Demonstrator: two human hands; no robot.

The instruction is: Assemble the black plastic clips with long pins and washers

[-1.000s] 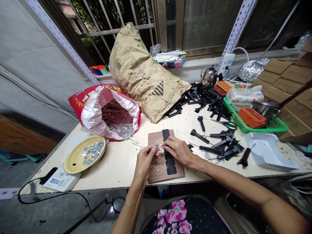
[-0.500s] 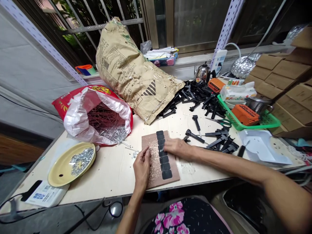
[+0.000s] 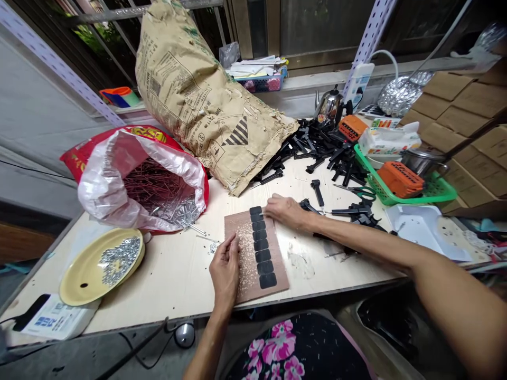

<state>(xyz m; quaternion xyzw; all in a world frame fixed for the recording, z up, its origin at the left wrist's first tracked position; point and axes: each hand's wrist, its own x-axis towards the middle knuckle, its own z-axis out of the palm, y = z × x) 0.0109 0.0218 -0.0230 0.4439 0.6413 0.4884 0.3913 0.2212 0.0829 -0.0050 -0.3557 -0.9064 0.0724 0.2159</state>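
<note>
A brown board (image 3: pixel 273 258) with a row of black pads (image 3: pixel 261 248) lies on the table in front of me. My left hand (image 3: pixel 225 270) rests on the board's left edge, fingers loosely curled, seemingly holding nothing. My right hand (image 3: pixel 285 211) lies at the board's upper right corner with fingers bent down onto it. Whether anything is under those fingers is hidden. Pale crumbs speckle the board's left half.
A red and white bag of metal pins (image 3: pixel 158 184) and a yellow plate of small metal bits (image 3: pixel 87 274) sit left. A brown paper sack (image 3: pixel 198 100) leans behind. Black plastic parts (image 3: pixel 328 153), scissors (image 3: pixel 358 191), a green basket (image 3: pixel 443 196) and a white tray (image 3: pixel 423 232) lie right.
My hands have parted from pinching together over the board. The left slid down to its left edge; the right moved up to its top right corner. The camera tilted down and left.
</note>
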